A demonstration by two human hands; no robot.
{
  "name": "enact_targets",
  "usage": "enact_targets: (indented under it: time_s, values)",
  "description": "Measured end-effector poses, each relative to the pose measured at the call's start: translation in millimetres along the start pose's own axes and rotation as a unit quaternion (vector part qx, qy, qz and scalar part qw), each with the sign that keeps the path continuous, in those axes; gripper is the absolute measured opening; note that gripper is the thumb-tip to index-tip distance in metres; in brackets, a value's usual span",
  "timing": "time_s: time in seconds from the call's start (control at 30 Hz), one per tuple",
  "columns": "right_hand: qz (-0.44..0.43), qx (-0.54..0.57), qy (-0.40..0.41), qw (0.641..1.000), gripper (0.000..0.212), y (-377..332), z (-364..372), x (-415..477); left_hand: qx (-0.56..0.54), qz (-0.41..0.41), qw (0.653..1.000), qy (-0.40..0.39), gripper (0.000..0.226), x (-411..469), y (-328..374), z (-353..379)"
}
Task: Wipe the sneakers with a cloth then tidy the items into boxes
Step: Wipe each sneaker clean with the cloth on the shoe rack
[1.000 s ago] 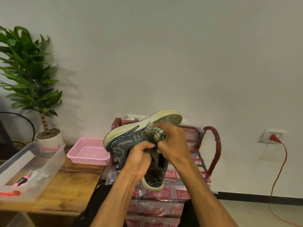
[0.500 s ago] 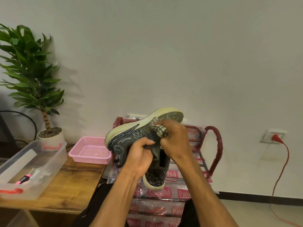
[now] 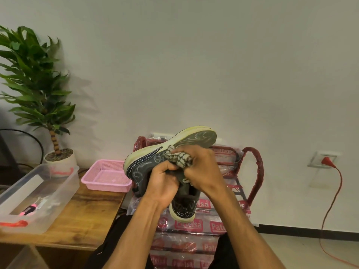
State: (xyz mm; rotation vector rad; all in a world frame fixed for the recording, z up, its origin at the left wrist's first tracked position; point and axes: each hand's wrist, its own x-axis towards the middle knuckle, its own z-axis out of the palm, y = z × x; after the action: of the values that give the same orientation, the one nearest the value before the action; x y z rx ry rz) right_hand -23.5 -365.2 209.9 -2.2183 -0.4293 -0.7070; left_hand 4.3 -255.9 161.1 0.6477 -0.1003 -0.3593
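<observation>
The room is softly lit and a bit yellow, the leafy green potted plant (image 3: pixel 37 90) throws a faint grey shadow to its right on the plain white wall (image 3: pixel 213 65), and things near the edges look bent and fuzzy.

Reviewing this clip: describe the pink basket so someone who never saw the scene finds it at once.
Start at the wooden table on the left. At its far right corner, near the wall, sits the pink basket, right of the potted plant and the clear plastic box. It alone is pink with mesh-like walls; the box is transparent.
</observation>
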Motion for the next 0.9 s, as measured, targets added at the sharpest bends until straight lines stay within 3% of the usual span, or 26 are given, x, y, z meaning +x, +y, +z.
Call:
enact_targets:
  time_s: [0.23, 0.3, 0.43, 0.63, 0.8, 0.9]
  values:
    - [0.055, -0.094, 0.186, 0.976, 0.043, 30, -5, 22, 0.024, -0.002, 1.0, -0.01, 0.045, -1, -3, 0]
    - [0.057, -0.07, 0.165, 0.982, 0.045, 22, -2, 15, 0.027, 0.003, 1.0, -0.002, 0.038, -2, -4, 0]
    - [0.022, -0.015, 0.033, 0.999, 0.046, 6, -5, 2, 0.019, 0.0, 1.0, -0.008, 0.037, -5, -4, -1]
    - [0.063, -0.122, 0.166, 0.977, 0.051, 23, -10, 12, 0.024, -0.001, 1.0, -0.012, 0.048, -5, -5, 4]
    - [0.024, -0.034, 0.017, 0.999, 0.052, 4, -9, 1, -0.025, 0.003, 0.999, -0.023, 0.04, -6, -2, 4]
    - [0.025, -0.068, 0.066, 0.995, 0.052, 13, -12, 8, -0.001, 0.003, 1.0, -0.026, 0.051, -7, 0, 5]
